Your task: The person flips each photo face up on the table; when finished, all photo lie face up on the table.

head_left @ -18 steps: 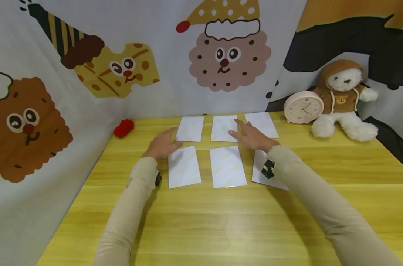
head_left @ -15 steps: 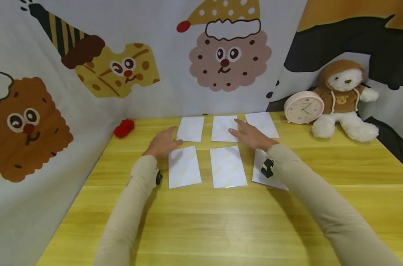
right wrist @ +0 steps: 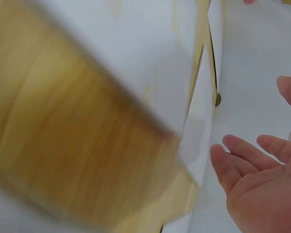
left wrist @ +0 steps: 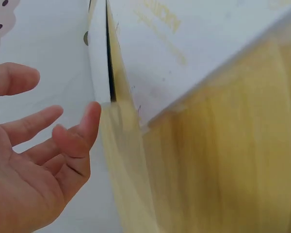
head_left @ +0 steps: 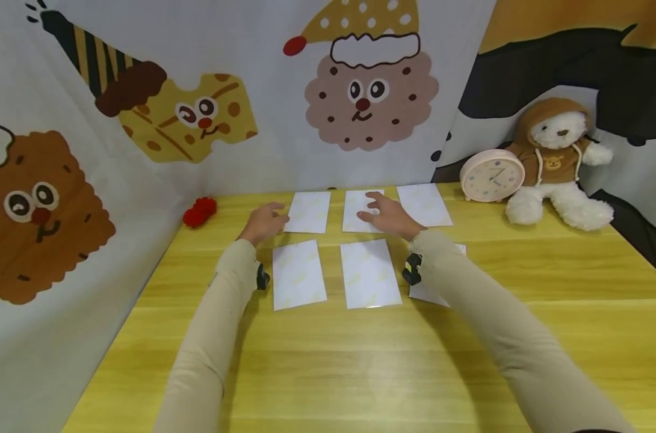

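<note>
White cards with faint yellow print lie flat in two rows on the wooden table. In the head view, my left hand [head_left: 265, 223] is beside the back left card [head_left: 309, 211], fingertips overlapping its left edge. My right hand [head_left: 391, 217] hovers across the back middle card [head_left: 355, 207], near the back right card [head_left: 425, 205]. Below are the front left card [head_left: 298, 275], the front middle card [head_left: 370, 274] and the front right card [head_left: 422, 293], partly covered by my right sleeve. Both wrist views show loosely bent, spread fingers and bare palms: left palm [left wrist: 29, 189], right palm [right wrist: 266, 194].
At the back right a pale pink clock [head_left: 492, 175] stands against a white plush bear [head_left: 558, 162] in a brown hoodie. A small red object [head_left: 200, 212] lies at the back left corner. Printed cloth [head_left: 274, 90] hangs behind the table [head_left: 328, 367].
My right hand has shifted left, further over the back middle card. My left hand has risen slightly toward the back, its fingers drawn closer together. The cards lie as before.
</note>
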Tool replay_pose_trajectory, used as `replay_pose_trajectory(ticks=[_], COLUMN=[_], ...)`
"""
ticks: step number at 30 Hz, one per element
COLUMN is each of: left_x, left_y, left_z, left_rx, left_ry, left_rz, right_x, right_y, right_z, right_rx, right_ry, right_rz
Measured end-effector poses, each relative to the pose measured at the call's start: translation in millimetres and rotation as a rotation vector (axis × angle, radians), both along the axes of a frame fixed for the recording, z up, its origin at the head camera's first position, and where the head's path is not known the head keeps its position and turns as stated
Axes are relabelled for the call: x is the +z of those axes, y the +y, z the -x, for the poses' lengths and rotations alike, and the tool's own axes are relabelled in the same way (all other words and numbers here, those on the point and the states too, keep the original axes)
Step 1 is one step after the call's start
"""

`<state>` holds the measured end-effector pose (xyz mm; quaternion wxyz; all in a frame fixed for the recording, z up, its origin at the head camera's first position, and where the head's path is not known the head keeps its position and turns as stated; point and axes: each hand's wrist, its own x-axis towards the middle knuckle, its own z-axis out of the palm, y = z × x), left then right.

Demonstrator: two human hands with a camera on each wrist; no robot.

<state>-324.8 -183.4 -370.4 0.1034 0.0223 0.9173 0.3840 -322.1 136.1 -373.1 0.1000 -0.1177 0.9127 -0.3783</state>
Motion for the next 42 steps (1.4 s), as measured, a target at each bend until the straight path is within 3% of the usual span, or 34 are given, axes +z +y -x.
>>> replay_pose_trajectory(ticks=[9, 14, 20, 24, 27, 33, 38, 42], left_x=[-3.1, -2.9, -0.4, -0.7, -3.1, -6.9, -8.1, -9.7], left_y=[4.2, 5.4, 13.3, 16.5, 14.7, 9.5, 11.6, 17.5], left_z=[3.3, 4.3, 5.5, 4.3, 3.3, 3.5, 6.0, 9.0], left_rx=[0.043, 0.057, 0.037, 0.029, 0.032, 0.021, 0.023, -0.011], left_ry=[-0.017, -0.027, -0.01, -0.004, -0.003, 0.006, -0.014, -0.006], left_rz=[-0.015, 0.002, 0.048, 0.073, 0.074, 0.087, 0.074, 0.126], right_x=[-3.2, -3.4, -10.0, -19.9, -24.6, -18.8, -15.7, -17.6], right_y=[-35, -50, -66, -73, -78, -85, -88, -88], right_z=[5.8, 13.5, 25.5, 27.5, 25.0, 18.5, 17.9, 20.0], right_rx=[0.018, -0.014, -0.071, -0.091, -0.088, -0.08, -0.075, -0.084], right_ry=[0.011, -0.002, -0.112, -0.179, -0.177, -0.128, -0.152, -0.172], right_rz=[0.087, 0.203, 0.372, 0.375, 0.351, 0.301, 0.305, 0.329])
